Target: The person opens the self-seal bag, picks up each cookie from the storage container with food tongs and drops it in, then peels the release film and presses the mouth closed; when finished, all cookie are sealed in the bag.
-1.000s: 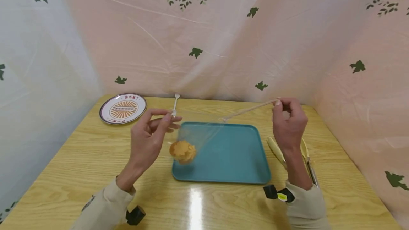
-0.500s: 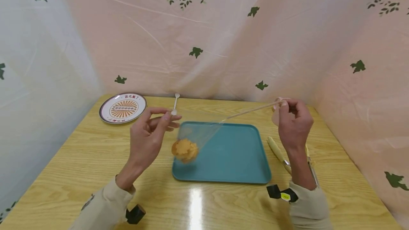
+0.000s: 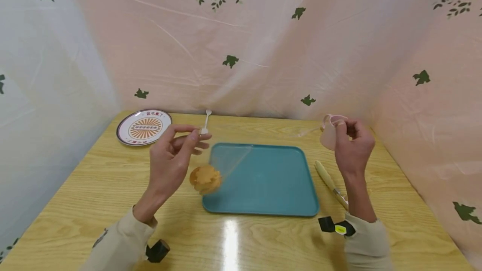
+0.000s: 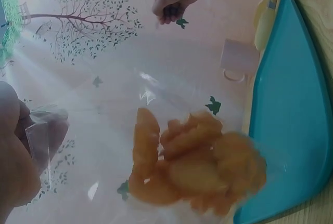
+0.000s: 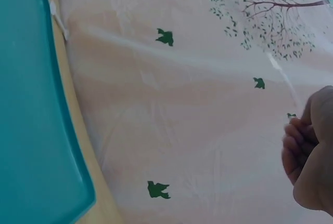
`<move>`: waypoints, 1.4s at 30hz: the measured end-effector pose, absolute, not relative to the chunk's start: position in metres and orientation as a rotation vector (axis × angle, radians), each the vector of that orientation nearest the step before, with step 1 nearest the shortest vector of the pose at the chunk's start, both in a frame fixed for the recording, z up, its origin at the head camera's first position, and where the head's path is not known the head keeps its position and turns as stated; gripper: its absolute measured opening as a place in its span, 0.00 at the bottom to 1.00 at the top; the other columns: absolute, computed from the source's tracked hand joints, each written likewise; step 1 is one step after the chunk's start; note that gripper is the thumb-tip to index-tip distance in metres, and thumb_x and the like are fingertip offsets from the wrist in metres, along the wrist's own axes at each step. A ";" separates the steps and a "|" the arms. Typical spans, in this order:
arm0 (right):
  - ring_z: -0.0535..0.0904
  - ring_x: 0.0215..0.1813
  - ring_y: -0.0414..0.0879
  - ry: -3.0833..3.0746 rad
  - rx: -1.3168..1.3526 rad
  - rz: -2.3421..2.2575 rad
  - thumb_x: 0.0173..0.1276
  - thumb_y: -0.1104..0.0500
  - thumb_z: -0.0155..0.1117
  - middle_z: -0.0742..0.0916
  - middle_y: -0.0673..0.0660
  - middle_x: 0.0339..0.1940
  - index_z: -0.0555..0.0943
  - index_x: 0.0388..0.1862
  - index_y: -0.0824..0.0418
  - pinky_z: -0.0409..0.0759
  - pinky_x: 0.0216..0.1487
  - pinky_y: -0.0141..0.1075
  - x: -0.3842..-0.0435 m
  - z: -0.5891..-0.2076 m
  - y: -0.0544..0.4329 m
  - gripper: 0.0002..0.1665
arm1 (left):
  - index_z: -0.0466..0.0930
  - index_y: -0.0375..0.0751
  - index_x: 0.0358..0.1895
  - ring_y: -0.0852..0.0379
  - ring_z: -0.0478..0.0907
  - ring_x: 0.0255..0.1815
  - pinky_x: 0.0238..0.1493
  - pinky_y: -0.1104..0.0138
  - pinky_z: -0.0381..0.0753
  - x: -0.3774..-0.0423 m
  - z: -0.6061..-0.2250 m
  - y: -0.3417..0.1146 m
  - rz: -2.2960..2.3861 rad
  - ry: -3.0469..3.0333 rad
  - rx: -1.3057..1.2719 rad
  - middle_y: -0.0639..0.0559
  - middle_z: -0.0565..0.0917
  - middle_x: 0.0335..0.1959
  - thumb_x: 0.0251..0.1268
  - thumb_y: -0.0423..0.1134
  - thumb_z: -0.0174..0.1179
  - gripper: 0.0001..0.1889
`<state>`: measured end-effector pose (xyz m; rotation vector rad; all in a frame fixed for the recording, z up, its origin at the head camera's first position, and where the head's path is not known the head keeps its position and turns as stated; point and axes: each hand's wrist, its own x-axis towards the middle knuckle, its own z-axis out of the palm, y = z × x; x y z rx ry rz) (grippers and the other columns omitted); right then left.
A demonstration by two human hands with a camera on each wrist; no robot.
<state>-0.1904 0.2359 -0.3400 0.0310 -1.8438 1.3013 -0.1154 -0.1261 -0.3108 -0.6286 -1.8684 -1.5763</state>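
Observation:
My left hand (image 3: 170, 158) pinches the top of a clear plastic bag between thumb and fingertips. Golden-orange food pieces (image 4: 192, 164) fill the bag's bottom, which hangs over the tray's left edge in the head view. Of the bag (image 4: 40, 141), a see-through fold shows at the left fingers in the left wrist view. My right hand (image 3: 354, 147) is raised at the right, thumb and finger pinching a thin clear strip (image 3: 310, 131) that trails leftward, apart from the bag. Behind that hand stands a pale pink mug (image 3: 328, 135), partly hidden. Under the bag lies a teal tray (image 3: 263, 179).
A patterned plate (image 3: 146, 128) sits at the back left, with a small white utensil (image 3: 206, 121) to its right. Right of the tray lies a yellow-handled utensil (image 3: 329, 181) with a metal part, partly behind the right forearm. A printed curtain (image 3: 263, 78) surrounds the table.
The strip that ran taut from the bag to my right hand is now separate from the bag. My right hand has moved right, uncovering the mug; the bag has swung left.

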 end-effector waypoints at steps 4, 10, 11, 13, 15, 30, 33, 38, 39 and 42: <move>0.75 0.30 0.33 -2.059 0.149 1.206 0.72 0.70 0.61 0.84 0.53 0.30 0.83 0.34 0.74 0.72 0.35 0.23 -0.193 -0.351 0.241 0.08 | 0.79 0.26 0.50 0.58 0.89 0.35 0.37 0.68 0.88 -0.115 -0.310 -0.130 -1.571 -1.894 -0.619 0.37 0.90 0.41 0.76 0.22 0.56 0.06; 0.72 0.25 0.45 -2.527 0.356 1.091 0.71 0.70 0.59 0.81 0.57 0.22 0.83 0.29 0.70 0.71 0.28 0.33 -0.203 -0.375 0.247 0.09 | 0.79 0.25 0.50 0.58 0.89 0.36 0.38 0.67 0.88 -0.113 -0.310 -0.131 -1.569 -1.908 -0.597 0.37 0.90 0.41 0.76 0.23 0.56 0.06; 0.72 0.25 0.46 -2.605 0.385 1.077 0.71 0.70 0.58 0.81 0.57 0.23 0.83 0.30 0.70 0.71 0.27 0.35 -0.204 -0.378 0.248 0.10 | 0.79 0.25 0.50 0.58 0.89 0.36 0.38 0.67 0.88 -0.113 -0.310 -0.131 -1.569 -1.906 -0.600 0.37 0.90 0.41 0.76 0.23 0.56 0.06; 0.73 0.26 0.47 -2.736 0.412 1.013 0.72 0.68 0.57 0.81 0.55 0.24 0.83 0.32 0.69 0.72 0.27 0.38 -0.207 -0.384 0.250 0.10 | 0.79 0.25 0.49 0.58 0.89 0.35 0.38 0.67 0.88 -0.114 -0.309 -0.130 -1.571 -1.895 -0.611 0.37 0.90 0.40 0.76 0.23 0.56 0.06; 0.73 0.26 0.48 -2.827 0.411 0.959 0.71 0.67 0.56 0.80 0.55 0.24 0.82 0.32 0.69 0.72 0.27 0.39 -0.207 -0.388 0.252 0.09 | 0.79 0.25 0.49 0.58 0.89 0.35 0.37 0.67 0.88 -0.114 -0.309 -0.130 -1.572 -1.885 -0.625 0.36 0.90 0.40 0.77 0.23 0.55 0.06; 0.68 0.22 0.45 -3.147 0.510 0.567 0.72 0.63 0.58 0.72 0.49 0.17 0.78 0.19 0.58 0.65 0.25 0.37 -0.197 -0.392 0.254 0.18 | 0.79 0.26 0.49 0.58 0.89 0.35 0.38 0.67 0.88 -0.114 -0.310 -0.130 -1.573 -1.882 -0.646 0.36 0.90 0.40 0.76 0.22 0.55 0.06; 0.67 0.21 0.44 -3.146 0.495 0.556 0.72 0.62 0.58 0.70 0.50 0.16 0.74 0.17 0.57 0.63 0.24 0.37 -0.196 -0.393 0.254 0.20 | 0.79 0.25 0.49 0.58 0.89 0.35 0.37 0.67 0.88 -0.114 -0.309 -0.129 -1.575 -1.878 -0.647 0.36 0.90 0.40 0.76 0.22 0.55 0.06; 0.71 0.24 0.46 -3.160 0.531 0.544 0.73 0.63 0.60 0.76 0.51 0.20 0.80 0.24 0.62 0.69 0.26 0.38 -0.196 -0.396 0.254 0.14 | 0.79 0.25 0.49 0.58 0.89 0.35 0.37 0.67 0.88 -0.114 -0.310 -0.129 -1.585 -1.875 -0.652 0.35 0.90 0.40 0.76 0.22 0.55 0.06; 0.73 0.25 0.46 -3.160 0.550 0.540 0.73 0.64 0.61 0.78 0.52 0.22 0.82 0.28 0.64 0.71 0.27 0.39 -0.196 -0.397 0.255 0.12 | 0.79 0.25 0.49 0.58 0.89 0.35 0.37 0.67 0.88 -0.114 -0.310 -0.128 -1.585 -1.875 -0.653 0.35 0.90 0.40 0.76 0.22 0.55 0.06; 0.76 0.30 0.47 -3.147 0.626 0.559 0.72 0.67 0.61 0.83 0.55 0.29 0.85 0.37 0.69 0.77 0.32 0.41 -0.197 -0.400 0.256 0.08 | 0.80 0.26 0.49 0.58 0.89 0.35 0.37 0.67 0.88 -0.114 -0.311 -0.128 -1.588 -1.874 -0.659 0.35 0.90 0.40 0.76 0.22 0.55 0.06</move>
